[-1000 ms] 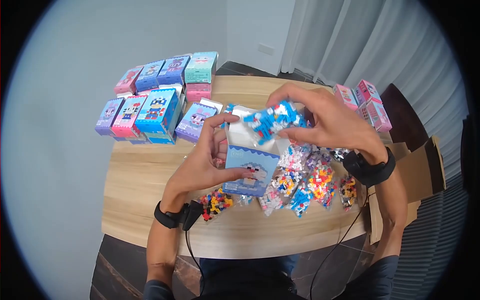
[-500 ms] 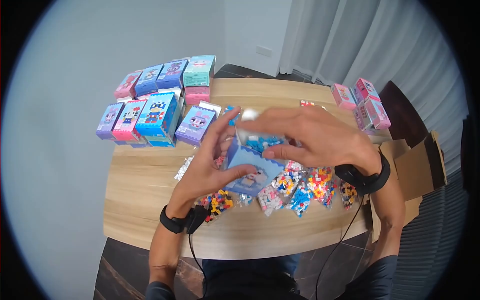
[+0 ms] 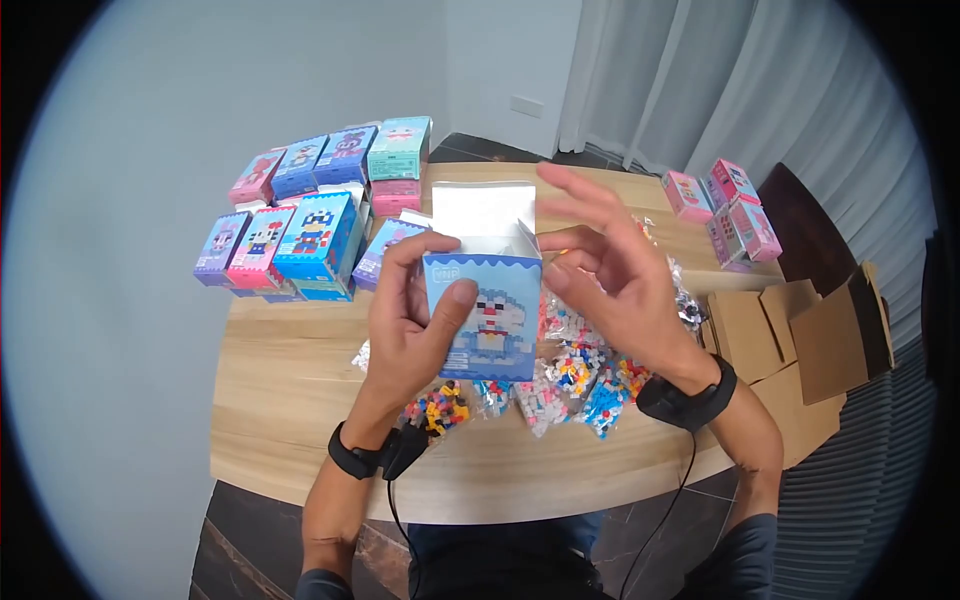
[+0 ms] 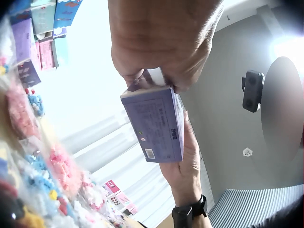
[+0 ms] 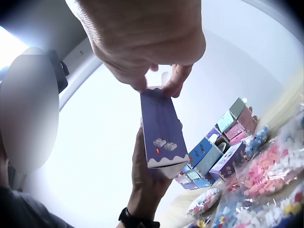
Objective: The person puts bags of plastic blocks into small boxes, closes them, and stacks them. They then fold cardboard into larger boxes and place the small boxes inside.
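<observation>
Upright, blue box [image 3: 487, 312] in left hand [image 3: 405, 335]

Our left hand [image 3: 410, 330] is raised in front of us, its fingers and thumb curled in a grip, with the wrist bent upward. Our right hand [image 3: 610, 290] is beside it, palm turned to the left, fingers spread and slightly bent. Both forearms rise from below.
</observation>
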Demonstrator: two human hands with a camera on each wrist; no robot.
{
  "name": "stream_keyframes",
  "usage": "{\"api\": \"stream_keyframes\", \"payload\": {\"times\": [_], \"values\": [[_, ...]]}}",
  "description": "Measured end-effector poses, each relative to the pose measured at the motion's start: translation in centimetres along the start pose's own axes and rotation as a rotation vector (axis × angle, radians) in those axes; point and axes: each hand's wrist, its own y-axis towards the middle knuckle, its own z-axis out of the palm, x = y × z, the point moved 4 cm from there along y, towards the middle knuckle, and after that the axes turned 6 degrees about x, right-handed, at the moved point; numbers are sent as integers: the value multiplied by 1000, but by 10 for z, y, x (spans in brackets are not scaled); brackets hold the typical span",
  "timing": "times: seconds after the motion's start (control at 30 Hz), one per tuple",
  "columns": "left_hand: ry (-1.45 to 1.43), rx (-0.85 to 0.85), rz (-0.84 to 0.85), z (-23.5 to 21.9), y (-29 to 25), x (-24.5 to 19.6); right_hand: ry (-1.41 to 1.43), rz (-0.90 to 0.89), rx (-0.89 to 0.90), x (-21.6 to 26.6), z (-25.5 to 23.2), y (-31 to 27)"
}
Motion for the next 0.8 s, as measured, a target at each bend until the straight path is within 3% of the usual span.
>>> {"api": "stream_keyframes", "payload": {"times": [0.07, 0.23, 0.27, 0.33, 0.43, 0.53, 0.63, 0.73, 0.8], "values": [[45, 12, -9, 2, -1, -1, -555, -231, 226, 8, 5, -1], [-19, 29, -77, 8, -3, -6, -337, 38, 191, 3, 12, 1], [-45, 30, -71, 8, -3, -5, -95, 4, 5, 6, 24, 3], [2, 56, -55, 6, -1, -5, 148, -37, -182, 3, 24, 0], [-139, 23, -83, 9, -2, -1, 145, 56, -7, -13, 15, -8], [-169, 63, -109, 10, -3, 4, -147, 43, 149, -14, 18, -12], [-51, 110, -158, 8, -4, 5, -147, 212, -6, -18, 21, -8], [-9, 122, -150, 10, -2, 3, -136, 105, -92, -23, 15, -5], [14, 136, -111, 12, -2, 5, -165, 223, -61, -22, 10, -6]]}}
